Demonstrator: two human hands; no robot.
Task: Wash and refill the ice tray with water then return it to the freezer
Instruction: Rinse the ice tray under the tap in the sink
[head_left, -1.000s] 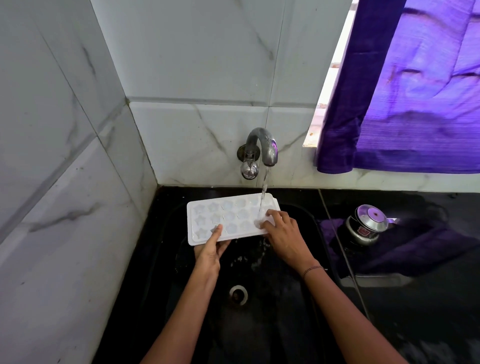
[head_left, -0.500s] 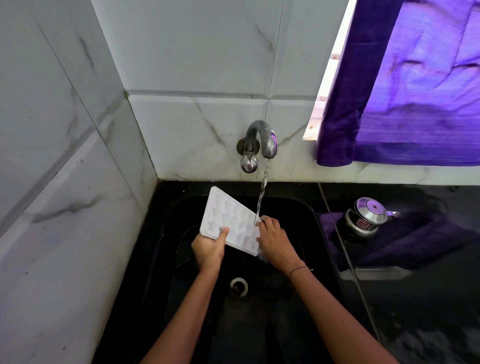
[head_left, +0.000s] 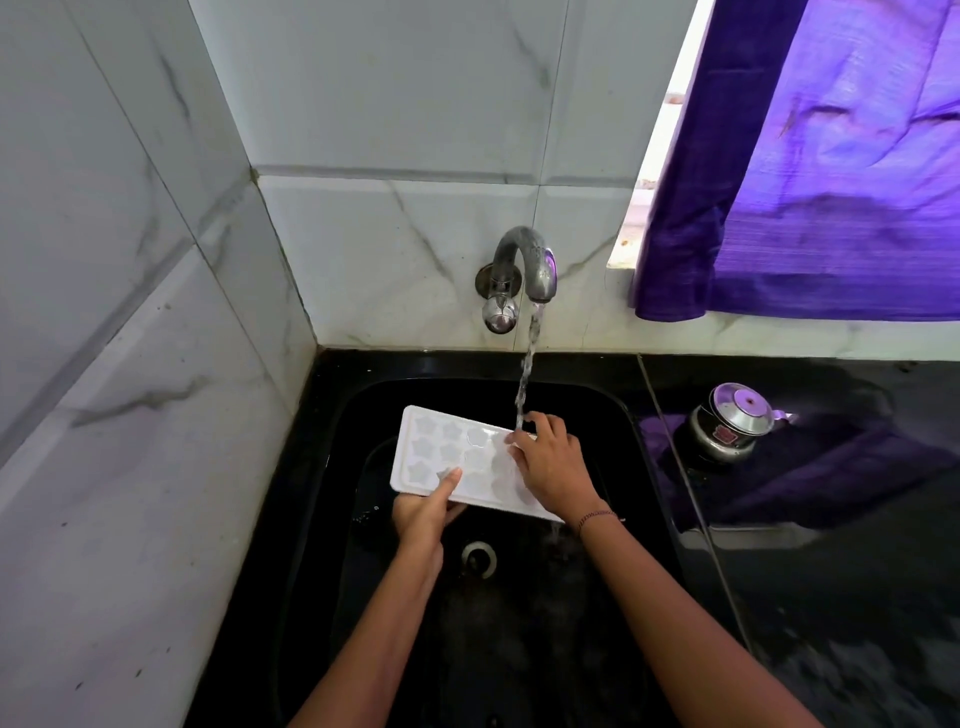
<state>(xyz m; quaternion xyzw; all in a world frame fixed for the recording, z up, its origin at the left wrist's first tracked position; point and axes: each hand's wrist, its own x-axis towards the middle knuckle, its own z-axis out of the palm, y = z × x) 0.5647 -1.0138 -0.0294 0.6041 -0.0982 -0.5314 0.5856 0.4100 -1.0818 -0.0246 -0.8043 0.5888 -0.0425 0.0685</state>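
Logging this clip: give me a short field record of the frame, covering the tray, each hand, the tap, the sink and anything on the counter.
ice tray: white, star moulds, tilted over the sink
left hand: grips the near edge, thumb on top
right hand: on the tray's right end, fingers bent on the moulds
tap: running, stream lands by the right hand
sink: black, drain uncovered
counter: lidded steel pot, right of the sink
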